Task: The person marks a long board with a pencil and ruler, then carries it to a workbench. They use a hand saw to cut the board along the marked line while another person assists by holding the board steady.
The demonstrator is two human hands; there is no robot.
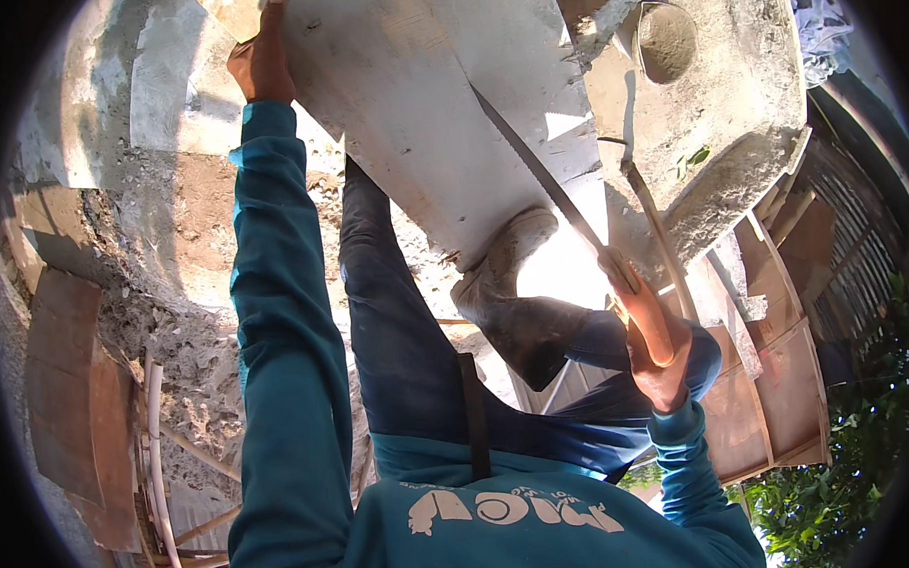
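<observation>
A wide greyish board [398,86] stretches away from my legs, a cut line running along its face. My right hand [663,377] is closed around the orange handle of a handsaw [540,166]. Its long dark blade slants up and left, its far end meeting the cut line in the board. My left hand [262,65] reaches far forward and grips the board's left edge; its fingertips are partly cut off by the top of the picture. A dusty boot [518,242] on my bent leg rests against the near end of the board.
Right of the board lies a pale concrete slab [728,84] with a round hollow [666,41]. A thin stick [657,217] leans beside the saw. Brown sheets [68,388] and poles [158,455] stand at the left, more panels [768,383] and leaves [833,501] at the right.
</observation>
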